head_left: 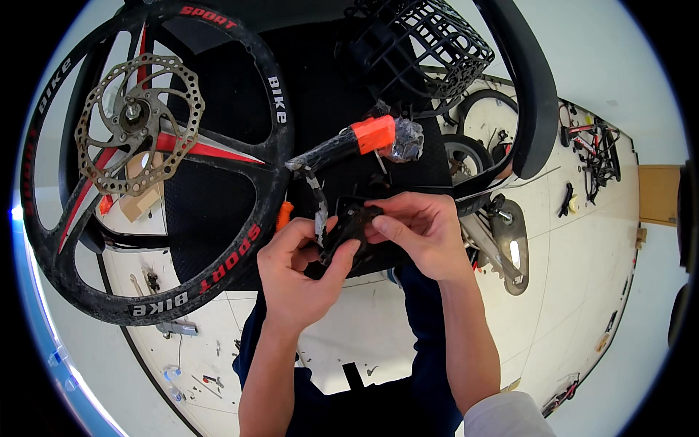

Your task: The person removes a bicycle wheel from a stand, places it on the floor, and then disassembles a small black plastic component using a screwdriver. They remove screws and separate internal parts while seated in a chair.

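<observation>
Both hands meet at a small black part point(352, 230) of irregular shape, held just in front of the dark work surface point(211, 226). My left hand point(300, 268) is closed on its near left side, thumb and fingers pinching it. My right hand point(425, 231) pinches the upper right side between thumb and fingertips. The fingers cover much of the part, so I cannot make out its kind. Beside my left fingers runs a worn black-and-white curved strip point(319, 204). Just beyond lies a black bar wrapped in orange tape point(374, 134). A small orange handle point(284, 215) is near my left fingers.
A large black wheel point(279, 149) with red-and-white spokes and a perforated brake disc point(186, 97) fills the left. A black basket point(455, 54) stands at the back, beside a curved black fender point(535, 95). Bicycle parts point(601, 156) and small pieces lie on the pale floor point(568, 255).
</observation>
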`<state>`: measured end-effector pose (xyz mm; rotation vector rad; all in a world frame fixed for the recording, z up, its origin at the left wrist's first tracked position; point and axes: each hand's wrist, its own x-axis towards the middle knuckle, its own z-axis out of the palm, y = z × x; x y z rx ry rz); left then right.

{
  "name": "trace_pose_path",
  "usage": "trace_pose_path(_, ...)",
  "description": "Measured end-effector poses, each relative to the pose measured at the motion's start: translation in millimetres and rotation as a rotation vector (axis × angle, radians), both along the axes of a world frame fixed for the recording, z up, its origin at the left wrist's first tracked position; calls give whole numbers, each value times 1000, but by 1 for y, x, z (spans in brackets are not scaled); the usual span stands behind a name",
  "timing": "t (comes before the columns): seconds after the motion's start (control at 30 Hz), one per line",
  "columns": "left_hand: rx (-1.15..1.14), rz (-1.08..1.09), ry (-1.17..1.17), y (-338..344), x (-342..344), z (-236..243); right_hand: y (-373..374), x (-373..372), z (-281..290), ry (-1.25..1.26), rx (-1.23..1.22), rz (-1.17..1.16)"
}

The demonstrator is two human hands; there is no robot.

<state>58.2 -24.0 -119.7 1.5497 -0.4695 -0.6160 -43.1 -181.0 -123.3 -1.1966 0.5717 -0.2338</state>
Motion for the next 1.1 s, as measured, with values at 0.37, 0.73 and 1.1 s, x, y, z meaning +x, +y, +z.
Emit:
trace_pose_path(0.37, -195, 109, 528, 0, 16, 5, -22, -2, -3, 227, -475, -342)
trace_pose_path(0.73, -176, 47, 802, -7, 7, 2, -2, 22, -21, 216, -1288, -154)
trace_pose_path(1.1, -178, 88, 791, -11, 8, 3, -7, 13, 1, -56, 85, -217)
